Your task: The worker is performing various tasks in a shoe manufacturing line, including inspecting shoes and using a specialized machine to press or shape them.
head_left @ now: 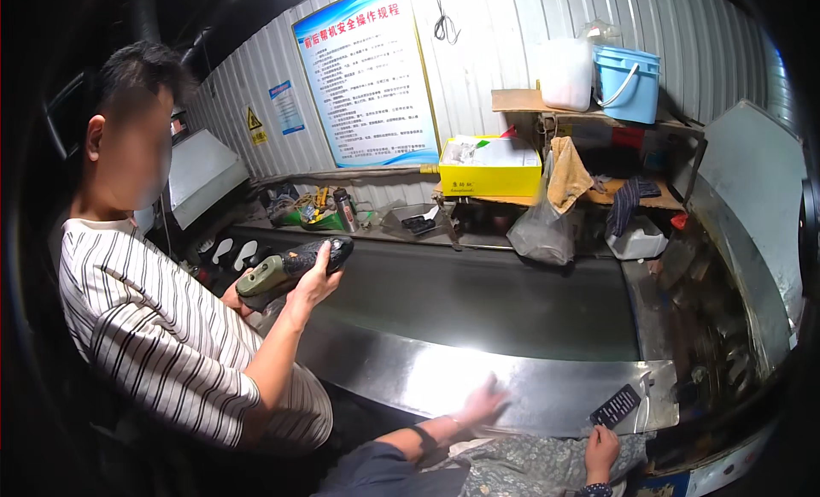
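Over the shiny metal ledge (547,393), my left hand (483,403) is smeared by motion, and its finger shape is unclear. A dark band circles that wrist. My right hand (602,452) is closed, its fingertips at the lower end of a black, flat, phone-like slab (617,405) with rows of pale marks. The slab lies tilted over the right end of the ledge. Grey patterned cloth (547,467) covers my lap below both hands.
At left, a person in a striped shirt (162,326) holds a green and black shoe (290,268) in both hands. A dark belt (512,300) runs beyond the ledge. Shelves behind hold a yellow box (491,179) and a blue bucket (628,82); a plastic bag (547,232) hangs below.
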Demonstrator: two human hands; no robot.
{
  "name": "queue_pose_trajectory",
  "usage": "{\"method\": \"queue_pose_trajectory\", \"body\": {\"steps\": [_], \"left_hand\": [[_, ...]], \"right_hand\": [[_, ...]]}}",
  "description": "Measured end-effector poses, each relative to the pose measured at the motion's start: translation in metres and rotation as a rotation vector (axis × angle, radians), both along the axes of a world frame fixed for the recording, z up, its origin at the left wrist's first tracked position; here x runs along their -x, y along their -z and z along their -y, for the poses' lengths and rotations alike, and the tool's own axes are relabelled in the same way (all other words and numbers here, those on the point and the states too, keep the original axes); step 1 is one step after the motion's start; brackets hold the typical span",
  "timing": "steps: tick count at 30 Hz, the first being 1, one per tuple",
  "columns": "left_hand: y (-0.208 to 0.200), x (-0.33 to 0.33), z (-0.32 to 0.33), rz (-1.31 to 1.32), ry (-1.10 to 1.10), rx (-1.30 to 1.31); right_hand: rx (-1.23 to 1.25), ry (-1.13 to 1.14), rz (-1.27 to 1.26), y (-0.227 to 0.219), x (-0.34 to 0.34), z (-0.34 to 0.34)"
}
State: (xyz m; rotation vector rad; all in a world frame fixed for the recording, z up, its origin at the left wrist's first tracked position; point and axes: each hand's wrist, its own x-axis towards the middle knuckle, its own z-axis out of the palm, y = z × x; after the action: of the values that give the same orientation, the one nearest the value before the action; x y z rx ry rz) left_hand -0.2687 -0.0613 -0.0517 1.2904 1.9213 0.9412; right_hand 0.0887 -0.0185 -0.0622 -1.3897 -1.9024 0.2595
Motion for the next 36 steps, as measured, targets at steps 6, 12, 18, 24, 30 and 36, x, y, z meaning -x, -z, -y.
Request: {"method": "queue_pose_trajectory", "body": {"steps": [6,12,18,24,30,36], "left_hand": [[-0.173,0.097,0.023,0.047,-0.442,-1.157],[-0.251,0.142,0.043,0.35,-0.824,-1.487],[-0.115,0.144,0.02,-0.18,-0.312,-0.704],[0.015,0.079,0.037,-0.847,0.044,0.233],[0.024,0.059,0.035,-0.825,-0.064,0.229],[0.015,0.061,0.035,-0.852,-0.066,0.185]], "right_hand": [[0.051,-0.063,0.022,-0.012,0.001,0.0],[0.013,-0.04,0.009,-0.017,0.006,0.004],[0.015,-0.029,0.018,-0.01,0.002,0.002],[0.023,-0.053,0.026,-0.008,0.0,0.001],[-0.01,-0.023,0.053,-0.004,0.002,0.002],[0.014,-0.022,0.069,-0.003,0.005,0.0]]}}
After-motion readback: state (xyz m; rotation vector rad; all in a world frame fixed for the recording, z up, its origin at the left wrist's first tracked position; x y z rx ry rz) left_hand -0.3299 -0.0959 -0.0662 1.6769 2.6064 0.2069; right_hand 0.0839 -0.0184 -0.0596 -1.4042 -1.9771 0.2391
